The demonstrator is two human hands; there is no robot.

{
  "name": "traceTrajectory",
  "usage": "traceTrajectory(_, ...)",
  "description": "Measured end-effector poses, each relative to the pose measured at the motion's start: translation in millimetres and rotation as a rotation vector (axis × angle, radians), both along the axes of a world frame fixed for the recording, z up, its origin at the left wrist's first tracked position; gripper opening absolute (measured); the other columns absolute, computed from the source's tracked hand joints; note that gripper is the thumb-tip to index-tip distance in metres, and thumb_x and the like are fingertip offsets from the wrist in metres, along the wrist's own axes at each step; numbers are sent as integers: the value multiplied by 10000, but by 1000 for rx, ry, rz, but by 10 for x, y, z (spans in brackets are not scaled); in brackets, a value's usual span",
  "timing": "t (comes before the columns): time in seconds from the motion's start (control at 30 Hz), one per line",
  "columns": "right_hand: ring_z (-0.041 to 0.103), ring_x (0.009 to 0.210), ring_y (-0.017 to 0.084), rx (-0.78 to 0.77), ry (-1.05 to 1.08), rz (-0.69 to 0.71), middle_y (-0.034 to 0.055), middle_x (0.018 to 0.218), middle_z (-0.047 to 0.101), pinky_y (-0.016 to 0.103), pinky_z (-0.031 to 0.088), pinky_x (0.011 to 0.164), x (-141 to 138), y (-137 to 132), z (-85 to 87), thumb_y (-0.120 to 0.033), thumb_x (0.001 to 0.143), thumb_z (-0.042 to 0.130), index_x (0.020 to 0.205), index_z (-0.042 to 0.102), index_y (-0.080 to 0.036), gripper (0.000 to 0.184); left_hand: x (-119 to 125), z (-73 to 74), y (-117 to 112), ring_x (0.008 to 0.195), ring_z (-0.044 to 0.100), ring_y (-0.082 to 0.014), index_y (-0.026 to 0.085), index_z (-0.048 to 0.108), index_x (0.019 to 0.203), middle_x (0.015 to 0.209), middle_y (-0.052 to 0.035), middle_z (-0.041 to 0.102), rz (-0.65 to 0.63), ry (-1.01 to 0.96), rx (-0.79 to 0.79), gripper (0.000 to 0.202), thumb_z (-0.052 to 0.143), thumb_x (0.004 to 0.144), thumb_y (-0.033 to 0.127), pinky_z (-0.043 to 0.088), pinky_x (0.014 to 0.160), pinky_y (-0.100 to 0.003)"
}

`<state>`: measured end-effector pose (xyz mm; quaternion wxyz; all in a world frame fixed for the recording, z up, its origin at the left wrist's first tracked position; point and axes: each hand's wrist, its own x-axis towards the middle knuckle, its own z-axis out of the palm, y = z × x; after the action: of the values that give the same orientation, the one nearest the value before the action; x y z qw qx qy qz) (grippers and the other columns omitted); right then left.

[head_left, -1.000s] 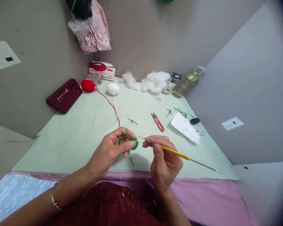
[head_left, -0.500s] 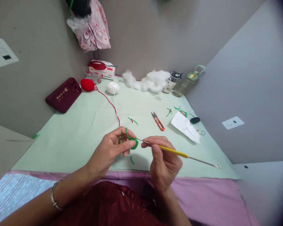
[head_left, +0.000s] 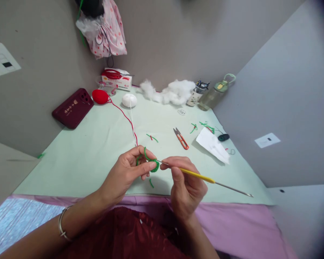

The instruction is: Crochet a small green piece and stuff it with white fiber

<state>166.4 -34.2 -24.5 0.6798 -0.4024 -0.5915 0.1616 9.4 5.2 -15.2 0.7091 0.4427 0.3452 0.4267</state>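
My left hand (head_left: 128, 169) pinches a small green crochet piece (head_left: 154, 167) between thumb and fingers, above the front of the table. A strand of green yarn (head_left: 145, 154) loops over its index finger. My right hand (head_left: 187, 187) is closed around a crochet hook (head_left: 197, 175) with a yellow grip and a metal tip at each end. The hook's left tip meets the top edge of the green piece; whether it is inside a stitch I cannot make out. Red yarn (head_left: 125, 117) and white yarn (head_left: 131, 118) run down the table to behind my left hand.
Orange thread snips (head_left: 181, 139), white paper (head_left: 212, 145) and green yarn scraps (head_left: 207, 126) lie to the right. Toward the back are a red yarn ball (head_left: 100, 96), a white yarn ball (head_left: 129, 100), white stuffing (head_left: 170, 92) and a bottle (head_left: 214, 94). A dark red phone (head_left: 72, 108) leans at left.
The hook has tilted slightly, its right end dropping a little, and my right hand has shifted slightly left. My left hand still pinches the green piece.
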Motion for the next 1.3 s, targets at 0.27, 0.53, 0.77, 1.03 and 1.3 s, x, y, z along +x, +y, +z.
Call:
traceTrajectory(0.27,692,804,168,38,24,-18,19,899,758,333,573,692,-5,45,-45,-66,975,589,1037,750,-239,244,32,23,-8,565,497,-46,189,673,907,693,66,586,-28,-72,-3,183,831,852,264,386,548,-182)
traceTrajectory(0.53,694,766,153,56,37,-63,12,881,750,322,571,676,18,79,-29,-76,982,592,1021,756,-233,230,72,56,-15,520,456,-15,186,710,1014,786,62,606,-72,-119,-78,255,856,828,280,409,529,-172)
traceTrajectory(0.77,680,686,138,23,186,-52,15,871,730,316,545,614,26,83,-5,-133,1000,586,973,766,-224,204,48,53,5,511,414,-23,177,694,971,704,79,562,-66,-93,-99,242,855,828,288,389,548,-185)
traceTrajectory(1.03,677,703,150,-13,136,7,13,826,725,321,549,617,18,54,6,-155,996,601,983,762,-240,182,47,67,10,532,431,-45,178,690,921,679,72,553,-68,-79,-92,221,845,832,309,371,575,-213)
traceTrajectory(1.3,677,713,151,-11,87,-12,8,821,724,316,546,629,29,52,10,-139,998,592,996,757,-240,193,37,56,2,538,424,-51,183,691,931,687,70,560,-59,-62,-94,203,830,844,304,366,580,-220)
